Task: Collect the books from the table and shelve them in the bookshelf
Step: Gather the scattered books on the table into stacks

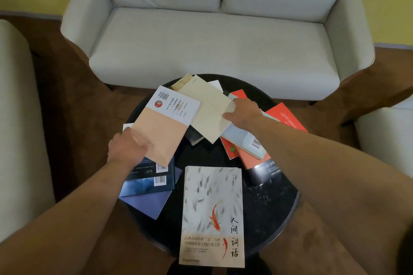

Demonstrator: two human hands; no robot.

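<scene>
Collecting from a loose scatter of books covering the round black bench (274, 207), with no bookshelf in view and nothing yet shelved.

Pinching the peach-backed book (163, 131) at its near corner with the left grip (127, 149), thumb pressing on the cover and the other fingers hidden beneath. Holding it seemingly raised above the dark blue books (152, 183).

Reaching with the right grip (243, 111) to the right edge of the cream book (207, 109), thumb lying across the cover and the remaining fingers out of sight. Appearing to pinch it rather than merely touch it.

Risking a sagging, slipping peach-backed book by carrying its whole weight from one corner. Risking, too, a dragged pile: lifting the cream book while it is overlapping the dark book (194, 137) and touching the pale blue book (243, 138) and red books (286, 118) could be nudging those toward the far rim.

Passing both forearms close by the fish-cover book (212, 214), which is hanging past the near rim and could be tipping to the floor at a brush. Working in front of a pale sofa (212, 35).
</scene>
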